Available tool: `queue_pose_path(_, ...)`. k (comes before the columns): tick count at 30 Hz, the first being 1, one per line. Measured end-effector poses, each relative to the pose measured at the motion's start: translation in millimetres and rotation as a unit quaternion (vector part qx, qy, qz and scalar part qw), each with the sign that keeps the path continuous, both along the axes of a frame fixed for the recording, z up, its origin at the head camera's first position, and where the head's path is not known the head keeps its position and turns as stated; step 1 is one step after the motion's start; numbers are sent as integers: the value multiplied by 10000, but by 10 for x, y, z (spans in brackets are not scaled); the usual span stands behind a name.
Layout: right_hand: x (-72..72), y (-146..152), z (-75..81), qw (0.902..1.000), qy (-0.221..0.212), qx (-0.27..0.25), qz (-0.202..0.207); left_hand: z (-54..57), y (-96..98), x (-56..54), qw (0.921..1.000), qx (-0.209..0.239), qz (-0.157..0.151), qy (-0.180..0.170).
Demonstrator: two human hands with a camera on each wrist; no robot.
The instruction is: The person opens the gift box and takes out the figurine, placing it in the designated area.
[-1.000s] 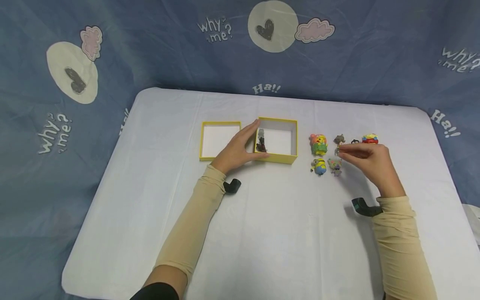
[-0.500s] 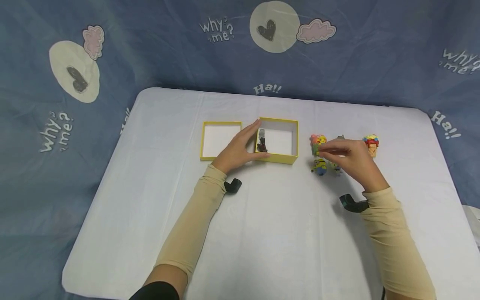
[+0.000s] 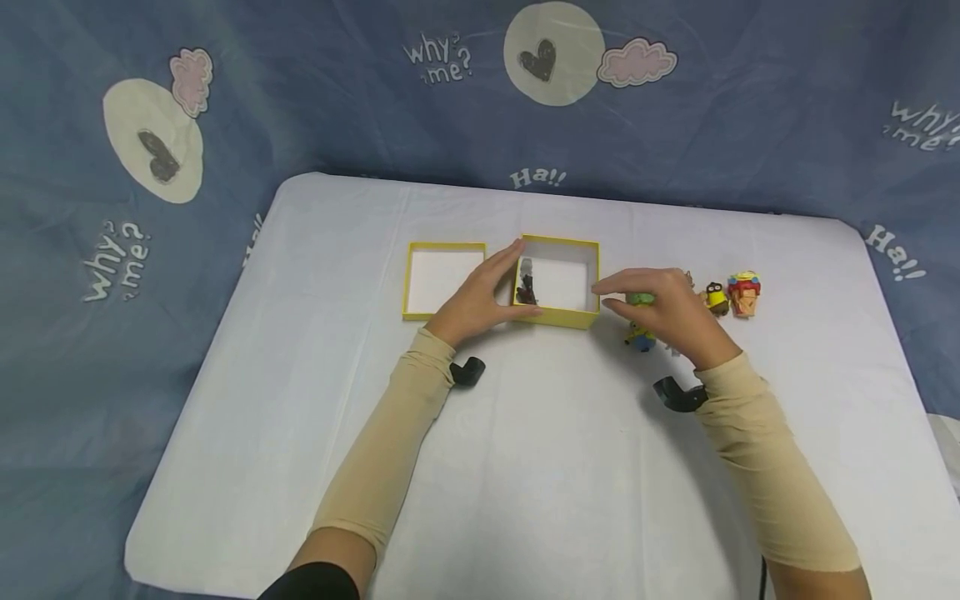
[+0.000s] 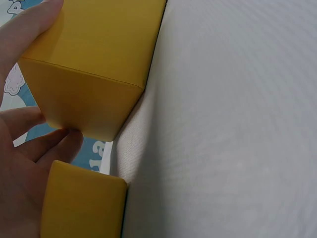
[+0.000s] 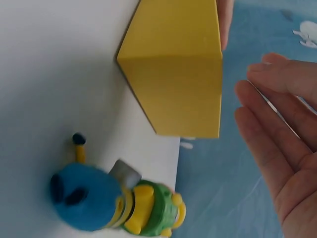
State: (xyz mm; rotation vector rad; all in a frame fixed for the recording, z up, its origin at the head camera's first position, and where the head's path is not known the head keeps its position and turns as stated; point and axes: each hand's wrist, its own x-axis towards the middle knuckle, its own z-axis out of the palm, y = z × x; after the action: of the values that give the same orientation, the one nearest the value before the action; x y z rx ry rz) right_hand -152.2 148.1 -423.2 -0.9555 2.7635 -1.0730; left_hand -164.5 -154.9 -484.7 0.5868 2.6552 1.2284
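Observation:
In the head view my left hand (image 3: pixel 477 300) holds the left end of an open yellow box (image 3: pixel 564 317) with a white inside, thumb on the near side and fingers toward the back. The left wrist view has the fingers against the box's yellow wall (image 4: pixel 94 99). A small dark and grey figurine (image 3: pixel 527 283) is at the left inside the box. My right hand (image 3: pixel 660 304) hovers by the box's right edge, above the toy figurines. Its fingers look straight in the right wrist view, apart from the box, with nothing visible held.
Left of the box lies a shallow yellow-rimmed lid (image 3: pixel 407 283). Right of it are a blue-and-yellow figurine (image 3: pixel 640 338), a green one (image 5: pixel 161 210) partly covered by my right hand, a yellow-and-black one (image 3: pixel 717 300) and a red-and-yellow one (image 3: pixel 744 295). A blue printed cloth (image 3: pixel 360 100) hangs behind.
My right hand has travelled left from above the figurines to the box's right edge, uncovering the yellow-and-black and red-and-yellow figurines. The left hand stays on the box.

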Motion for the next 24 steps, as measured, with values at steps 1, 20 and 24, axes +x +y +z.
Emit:
queue_pose_path(1, -14, -28, 1, 10000, 35, 6, 67, -2, 0, -2, 10000, -1, -5, 9)
queue_pose_path(20, -193, -503, 42, 9941, -9, 540, 938, 14, -9, 16, 10000, 63, 28, -49)
queue_pose_path(24, -231, -559, 56, 9921, -48, 677, 1055, 10, -14, 14, 9999, 80, 33, -71)
